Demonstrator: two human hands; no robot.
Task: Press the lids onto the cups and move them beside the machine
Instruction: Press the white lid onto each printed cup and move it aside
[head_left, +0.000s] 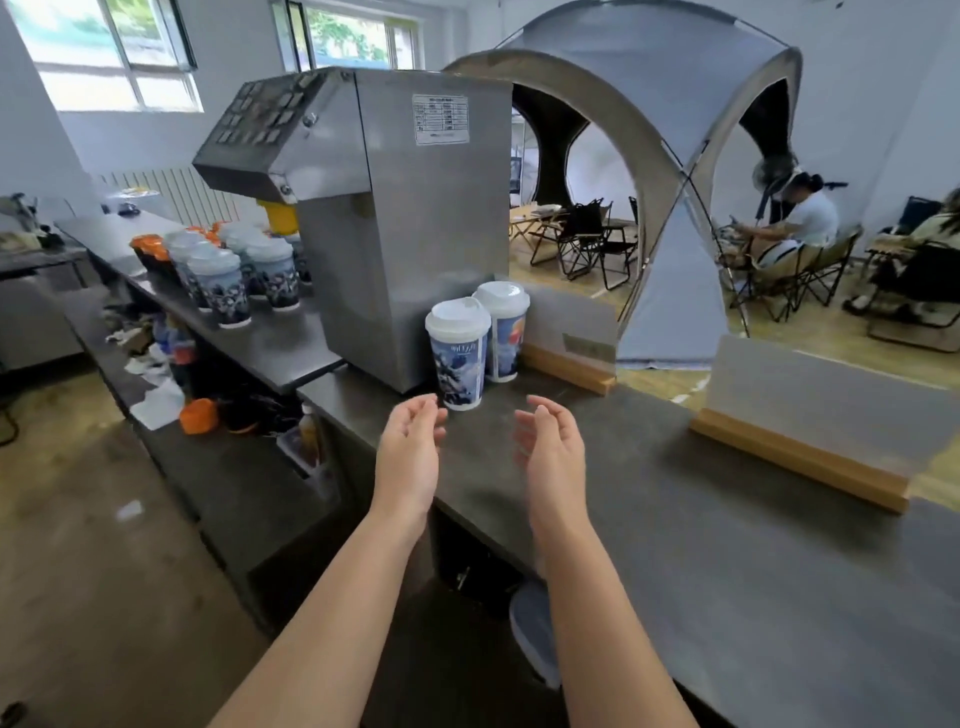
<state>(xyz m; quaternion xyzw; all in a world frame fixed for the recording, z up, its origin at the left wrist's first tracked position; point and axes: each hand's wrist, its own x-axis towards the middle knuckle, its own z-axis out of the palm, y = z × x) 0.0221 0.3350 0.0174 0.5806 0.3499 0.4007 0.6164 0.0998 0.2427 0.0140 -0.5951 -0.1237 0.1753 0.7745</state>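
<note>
Here dark counter (727, 545), steel machine (415, 234), grey tent (675, 104) behind.

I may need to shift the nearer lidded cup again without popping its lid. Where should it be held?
Probably round the mid-wall of the nearer cup, coming from the open near-right side. It stands upright, with the machine close on its left and the second cup right behind, and gripping below the lid leaves it undisturbed.

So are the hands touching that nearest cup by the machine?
Apart. In the head view the left hand and right hand hover open just short of the nearest cup, with dark counter visible between.
</note>
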